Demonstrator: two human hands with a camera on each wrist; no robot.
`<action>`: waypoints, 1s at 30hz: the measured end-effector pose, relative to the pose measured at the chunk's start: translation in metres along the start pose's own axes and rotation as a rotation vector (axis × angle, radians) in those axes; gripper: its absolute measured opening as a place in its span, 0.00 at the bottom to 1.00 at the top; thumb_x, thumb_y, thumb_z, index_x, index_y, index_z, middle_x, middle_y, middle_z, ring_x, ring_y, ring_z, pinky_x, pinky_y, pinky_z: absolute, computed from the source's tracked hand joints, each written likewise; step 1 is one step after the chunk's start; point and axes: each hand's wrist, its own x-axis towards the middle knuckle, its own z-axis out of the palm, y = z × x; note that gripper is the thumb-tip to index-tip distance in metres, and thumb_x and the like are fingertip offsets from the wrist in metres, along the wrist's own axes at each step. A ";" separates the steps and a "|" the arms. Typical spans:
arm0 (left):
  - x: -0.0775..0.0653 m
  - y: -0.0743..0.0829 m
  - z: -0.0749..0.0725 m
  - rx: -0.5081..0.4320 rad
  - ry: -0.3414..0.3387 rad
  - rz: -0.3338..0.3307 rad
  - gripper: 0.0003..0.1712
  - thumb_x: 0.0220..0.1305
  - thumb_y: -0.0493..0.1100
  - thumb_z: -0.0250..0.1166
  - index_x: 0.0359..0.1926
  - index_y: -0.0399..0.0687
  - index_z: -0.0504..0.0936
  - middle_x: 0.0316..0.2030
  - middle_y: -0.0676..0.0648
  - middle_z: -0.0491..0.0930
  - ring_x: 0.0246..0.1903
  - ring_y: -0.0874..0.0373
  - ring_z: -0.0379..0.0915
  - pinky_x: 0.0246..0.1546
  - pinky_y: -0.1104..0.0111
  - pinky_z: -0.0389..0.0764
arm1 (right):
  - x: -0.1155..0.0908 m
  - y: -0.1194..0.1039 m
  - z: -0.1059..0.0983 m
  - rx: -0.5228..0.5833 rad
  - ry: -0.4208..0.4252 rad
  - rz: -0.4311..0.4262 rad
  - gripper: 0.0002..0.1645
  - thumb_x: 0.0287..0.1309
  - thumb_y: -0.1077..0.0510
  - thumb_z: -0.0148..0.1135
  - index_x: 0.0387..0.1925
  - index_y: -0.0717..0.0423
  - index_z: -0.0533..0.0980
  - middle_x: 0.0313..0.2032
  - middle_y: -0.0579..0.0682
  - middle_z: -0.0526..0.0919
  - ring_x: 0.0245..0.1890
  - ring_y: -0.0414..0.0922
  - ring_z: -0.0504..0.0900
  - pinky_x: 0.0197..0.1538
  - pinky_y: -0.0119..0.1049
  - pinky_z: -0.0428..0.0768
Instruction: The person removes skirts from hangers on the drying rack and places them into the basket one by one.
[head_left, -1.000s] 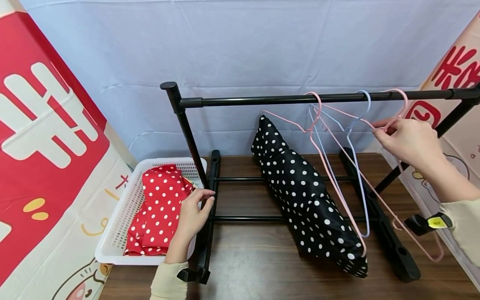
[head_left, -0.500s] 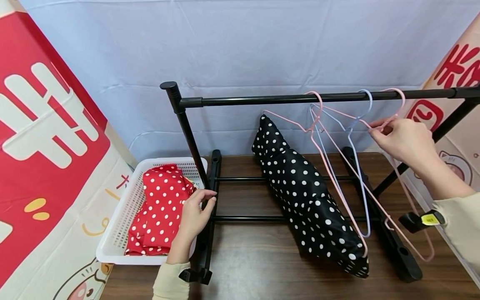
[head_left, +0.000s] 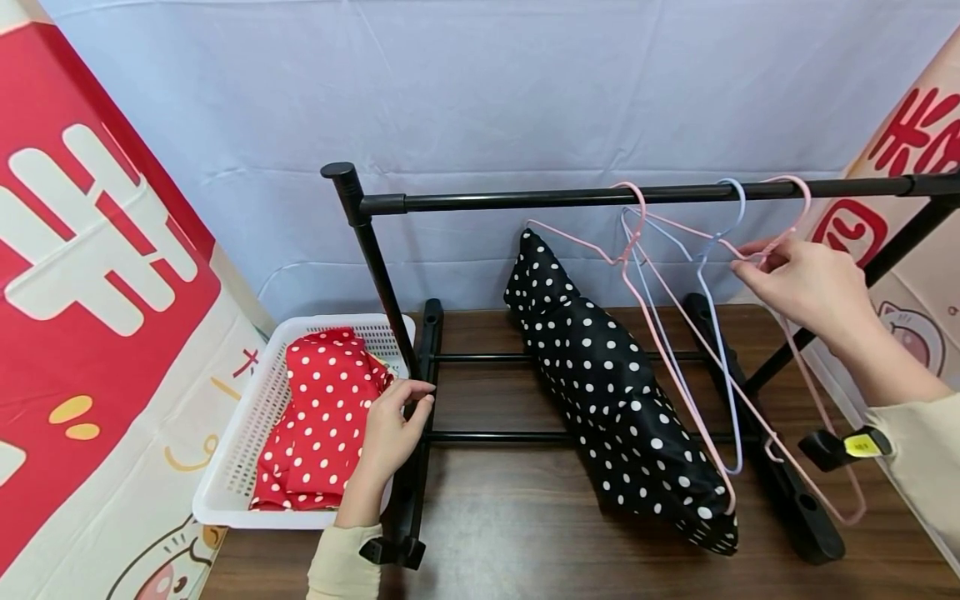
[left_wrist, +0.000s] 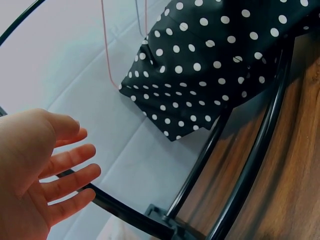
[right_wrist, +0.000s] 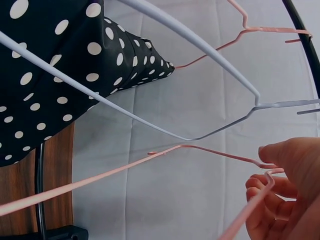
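Observation:
My right hand (head_left: pixel 813 283) pinches the neck of the rightmost pink hanger (head_left: pixel 804 200), whose hook is over the rack's top bar (head_left: pixel 517 200). Thumb and fingers meet at the wire in the right wrist view. Left of it hang a light blue hanger (head_left: pixel 717 333) and another pink hanger (head_left: pixel 640 208). From that other pink one hangs a black cloth item with white dots (head_left: pixel 615 392), slanting down toward the front. My left hand (head_left: pixel 390 429) is beside the rack's left post, holding nothing; its fingers (left_wrist: pixel 75 179) are loosely spread in the left wrist view.
A white perforated basket (head_left: pixel 217 492) stands left of the rack, with a red white-dotted cloth (head_left: pixel 326 417) inside. Black feet and two crossbars (head_left: pixel 495 437) of the rack rest low over the wooden tabletop (head_left: pixel 495 525). A pale sheet (head_left: pixel 480 92) hangs behind.
My right hand has shifted slightly left along the bar with the pink hanger, and the hanger's lower end has swung left. The left hand has stayed almost still.

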 end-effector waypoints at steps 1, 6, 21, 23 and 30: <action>0.000 0.000 0.000 -0.001 -0.002 0.002 0.08 0.57 0.38 0.65 0.38 0.50 0.82 0.36 0.51 0.80 0.35 0.62 0.76 0.39 0.64 0.80 | -0.001 0.000 -0.001 0.000 0.006 0.007 0.21 0.57 0.47 0.56 0.28 0.64 0.78 0.25 0.63 0.80 0.14 0.50 0.67 0.15 0.38 0.57; 0.001 -0.001 -0.001 -0.002 -0.008 0.005 0.07 0.57 0.38 0.64 0.38 0.49 0.82 0.37 0.51 0.80 0.35 0.58 0.76 0.39 0.61 0.80 | -0.008 -0.002 -0.007 -0.010 0.022 0.058 0.24 0.57 0.46 0.55 0.37 0.66 0.75 0.32 0.69 0.80 0.25 0.61 0.76 0.19 0.37 0.62; 0.012 0.004 -0.012 0.035 0.001 0.063 0.08 0.56 0.39 0.66 0.39 0.49 0.81 0.36 0.50 0.80 0.36 0.58 0.77 0.43 0.62 0.79 | -0.024 -0.008 -0.026 -0.033 0.081 0.094 0.19 0.58 0.53 0.55 0.38 0.68 0.75 0.32 0.69 0.79 0.28 0.62 0.75 0.22 0.41 0.62; 0.013 0.005 -0.013 0.036 -0.004 0.055 0.09 0.56 0.39 0.65 0.39 0.49 0.81 0.36 0.50 0.80 0.36 0.57 0.76 0.43 0.62 0.79 | -0.025 -0.011 -0.027 -0.033 0.080 0.084 0.18 0.57 0.53 0.55 0.38 0.68 0.76 0.30 0.69 0.79 0.26 0.62 0.75 0.21 0.41 0.62; 0.021 0.008 -0.014 0.057 -0.008 0.087 0.08 0.57 0.40 0.65 0.39 0.50 0.81 0.37 0.51 0.80 0.37 0.60 0.76 0.43 0.63 0.79 | -0.030 -0.025 -0.028 -0.024 0.098 0.008 0.15 0.57 0.56 0.57 0.37 0.67 0.77 0.29 0.69 0.80 0.23 0.62 0.77 0.15 0.36 0.61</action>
